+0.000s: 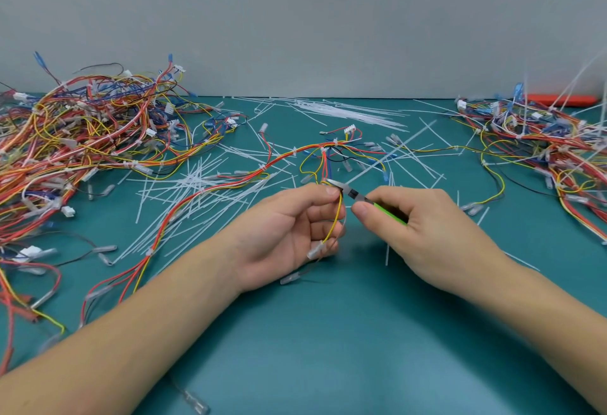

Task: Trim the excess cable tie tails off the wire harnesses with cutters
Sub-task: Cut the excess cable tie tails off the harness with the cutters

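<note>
My left hand pinches a yellow wire of the wire harness between thumb and fingers, just above the table's middle. The wire hangs down to a clear terminal sleeve. My right hand grips green-handled cutters. Their metal jaws point left and touch the harness at my left fingertips, where a long white cable tie tail sticks up and to the right.
A big tangle of harnesses fills the left side, another pile the right. Cut tie tails and fresh cable ties litter the teal mat. An orange object lies at the back right.
</note>
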A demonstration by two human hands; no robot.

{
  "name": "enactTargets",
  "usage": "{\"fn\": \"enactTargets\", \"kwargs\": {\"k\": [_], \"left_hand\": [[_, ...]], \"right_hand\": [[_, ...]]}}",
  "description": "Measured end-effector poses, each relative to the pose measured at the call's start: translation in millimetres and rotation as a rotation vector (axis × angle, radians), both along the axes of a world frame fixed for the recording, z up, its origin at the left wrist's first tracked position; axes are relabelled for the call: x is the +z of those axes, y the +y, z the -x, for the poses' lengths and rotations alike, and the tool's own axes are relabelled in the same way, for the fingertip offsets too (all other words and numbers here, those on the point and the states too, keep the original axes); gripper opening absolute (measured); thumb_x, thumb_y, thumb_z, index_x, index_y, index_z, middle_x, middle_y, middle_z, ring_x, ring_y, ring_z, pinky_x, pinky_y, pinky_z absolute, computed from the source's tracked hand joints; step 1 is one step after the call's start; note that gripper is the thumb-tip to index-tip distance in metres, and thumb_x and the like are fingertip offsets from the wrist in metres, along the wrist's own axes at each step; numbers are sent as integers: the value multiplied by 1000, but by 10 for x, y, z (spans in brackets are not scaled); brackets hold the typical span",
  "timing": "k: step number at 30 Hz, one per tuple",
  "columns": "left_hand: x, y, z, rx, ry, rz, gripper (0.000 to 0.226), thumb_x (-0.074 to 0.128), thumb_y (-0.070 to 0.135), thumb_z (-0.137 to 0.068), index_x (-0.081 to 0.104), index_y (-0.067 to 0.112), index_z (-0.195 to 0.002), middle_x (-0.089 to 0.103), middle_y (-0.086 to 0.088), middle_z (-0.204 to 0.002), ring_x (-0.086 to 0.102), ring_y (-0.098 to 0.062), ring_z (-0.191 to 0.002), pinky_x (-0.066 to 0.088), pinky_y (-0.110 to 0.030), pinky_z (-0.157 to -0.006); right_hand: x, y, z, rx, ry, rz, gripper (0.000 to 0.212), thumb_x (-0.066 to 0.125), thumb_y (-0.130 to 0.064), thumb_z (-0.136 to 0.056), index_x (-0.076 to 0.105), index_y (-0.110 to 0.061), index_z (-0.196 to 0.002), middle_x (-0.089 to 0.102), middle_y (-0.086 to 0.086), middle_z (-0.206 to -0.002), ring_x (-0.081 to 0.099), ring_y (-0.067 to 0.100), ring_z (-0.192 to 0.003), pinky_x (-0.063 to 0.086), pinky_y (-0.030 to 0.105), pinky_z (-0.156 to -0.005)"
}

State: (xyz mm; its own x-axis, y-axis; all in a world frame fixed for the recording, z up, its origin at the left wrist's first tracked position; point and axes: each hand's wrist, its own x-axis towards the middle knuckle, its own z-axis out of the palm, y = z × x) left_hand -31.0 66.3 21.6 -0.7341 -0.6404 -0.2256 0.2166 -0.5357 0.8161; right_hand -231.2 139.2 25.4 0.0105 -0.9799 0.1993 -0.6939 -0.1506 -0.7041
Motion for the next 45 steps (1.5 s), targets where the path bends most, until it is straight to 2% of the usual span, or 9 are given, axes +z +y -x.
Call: {"fn": "enactTargets", "kwargs": {"k": [6, 10, 14, 17, 20, 24, 30, 38, 45], "left_hand": [[32, 25, 20, 30, -17, 7, 8, 67, 24, -82, 66, 18, -88, 64, -1, -77, 60, -15, -65, 52, -27, -59], [45, 21, 15, 58, -12, -19, 10, 67, 25, -82, 61, 19, -87, 62, 0, -77, 58, -15, -62, 50, -26, -57], [33, 12, 30, 114, 8, -27, 10, 70, 26, -80, 63, 20, -85, 64, 0, -79, 59, -16, -62, 51, -27, -55], [12, 17, 44, 151, 28, -10, 8, 72, 26, -81, 67, 22, -85, 65, -1, -81, 60, -17, -63, 52, -28, -55], [-4, 4, 45, 192, 31, 37, 7, 69, 26, -90, 64, 22, -88, 65, -1, -82, 60, -18, -64, 51, -28, -55], [21, -30, 16, 247, -24, 152, 17, 63, 24, -98, 65, 24, -81, 65, -1, -83, 61, -18, -63, 49, -26, -52], [34, 7, 29, 238, -64, 221, 14, 64, 25, -98, 65, 23, -84, 64, -3, -86, 59, -19, -64, 47, -25, -52], [16, 11, 42, 234, -89, 241, 9, 64, 23, -98, 63, 21, -90, 61, 2, -81, 59, -17, -62, 46, -24, -54], [3, 2, 38, 233, -71, 224, 7, 65, 24, -96, 63, 21, -91, 60, 4, -78, 58, -17, -61, 47, -23, -53]], "right_hand": [[4, 4, -31, -33, -39, -25, 40, 59, -60, -94, 65, -24, -81, 49, -4, -59, 42, 4, -49, 35, 16, -49], [52, 1, -9, -52, -77, -21, 38, 60, -64, -92, 72, -27, -92, 59, 4, -71, 47, 9, -58, 40, 26, -57], [120, 10, 47, -97, -97, -38, 40, 57, -67, -91, 72, -31, -94, 65, 6, -77, 59, 25, -71, 49, 39, -67], [202, 26, 87, -64, -148, -143, 42, 54, -75, -83, 73, -38, -92, 72, -2, -77, 64, 18, -67, 55, 43, -72], [263, 43, 83, -25, -245, -228, 48, 55, -77, -75, 76, -38, -94, 75, -3, -78, 65, 10, -61, 56, 38, -67], [299, 74, 29, -13, -383, -298, 50, 59, -73, -77, 78, -29, -91, 76, 6, -79, 71, 23, -62, 58, 34, -60], [236, 83, -27, -60, -316, -299, 32, 56, -64, -94, 75, -38, -90, 76, 0, -79, 71, 17, -62, 59, 32, -61], [221, 81, -40, -71, -293, -303, 35, 53, -66, -94, 74, -38, -91, 76, -3, -79, 72, 15, -61, 55, 23, -56], [206, 75, -36, -68, -297, -299, 33, 55, -64, -96, 75, -38, -91, 76, -3, -79, 74, 17, -63, 57, 26, -57]]}}
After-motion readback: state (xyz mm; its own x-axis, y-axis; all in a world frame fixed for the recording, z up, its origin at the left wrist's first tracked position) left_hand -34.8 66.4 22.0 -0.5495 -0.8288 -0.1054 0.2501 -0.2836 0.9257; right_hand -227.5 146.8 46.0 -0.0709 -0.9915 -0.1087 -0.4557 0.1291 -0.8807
